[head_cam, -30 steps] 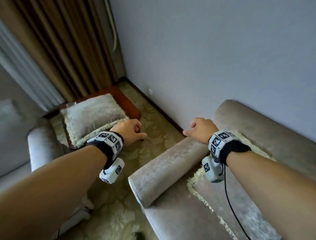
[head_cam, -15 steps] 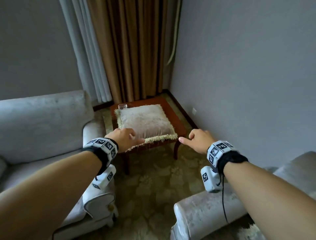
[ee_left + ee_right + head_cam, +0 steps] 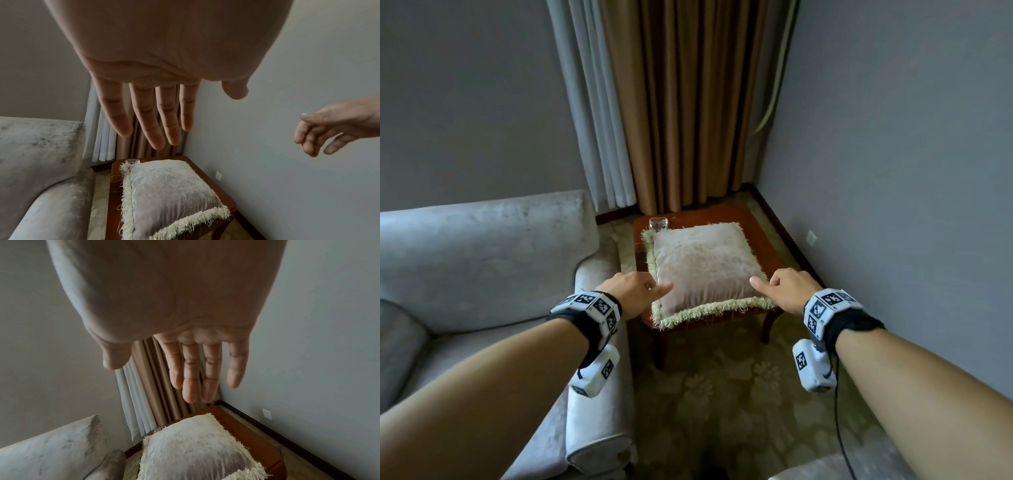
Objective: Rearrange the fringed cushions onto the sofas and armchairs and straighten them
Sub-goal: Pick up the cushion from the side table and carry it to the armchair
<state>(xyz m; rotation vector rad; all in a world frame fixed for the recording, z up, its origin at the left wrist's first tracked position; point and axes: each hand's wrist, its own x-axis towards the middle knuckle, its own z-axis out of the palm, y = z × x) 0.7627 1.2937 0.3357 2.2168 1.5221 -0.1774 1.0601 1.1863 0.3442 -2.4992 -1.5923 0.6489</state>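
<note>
A pale fringed cushion lies flat on a small red-brown wooden side table in the room's corner. Both wrist views show the cushion from above, with air between it and the fingers. My left hand hovers over its near left corner, fingers straight and empty. My right hand hovers over the near right corner, also open and empty. Neither hand touches the cushion.
A grey velvet armchair stands left of the table, its arm close to my left wrist. Another grey seat's edge shows at bottom right. A small glass sits on the table behind the cushion. Brown curtains hang in the corner.
The view swung left from the right-hand sofa to the corner table. Both hands moved forward over the cushion's near corners and their fingers straightened.
</note>
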